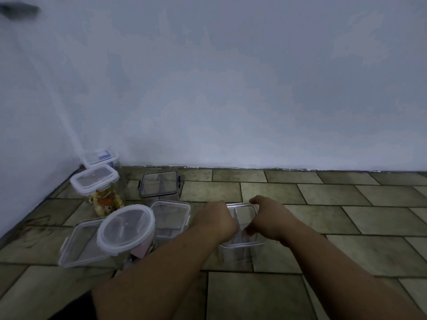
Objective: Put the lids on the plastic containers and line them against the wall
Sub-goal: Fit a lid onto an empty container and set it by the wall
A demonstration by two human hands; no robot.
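The back wall [231, 88] runs across the whole view and meets the tiled floor [300, 255] in a long straight edge; a side wall [27, 112] closes the corner on the left. Along the foot of the back wall, everything to the right of the corner group is bare tile, so there is plenty of room to build a row there.

Most of the work looks done on lids and little on lining up. A blue-clipped box [100, 157] stands in the corner against the wall, and a tall jar with food inside [97, 189] stands just in front of it, lid on. A dark-clipped square box [159, 184] sits near the back wall, lid on, though whether it touches the wall is unclear. Nearer the person, a round tub [126, 227], a flat box [83, 242] and a square box [171, 215] are bunched together, all apparently lidded but well away from the wall.

The clear box [241, 229] now in hand stands on the floor to the right of that bunch. The left hand [216, 221] and right hand [268, 218] grip its lid from either side, fingers curled over the rim, seemingly pressing or latching it. Whether it is fully snapped down cannot be told.
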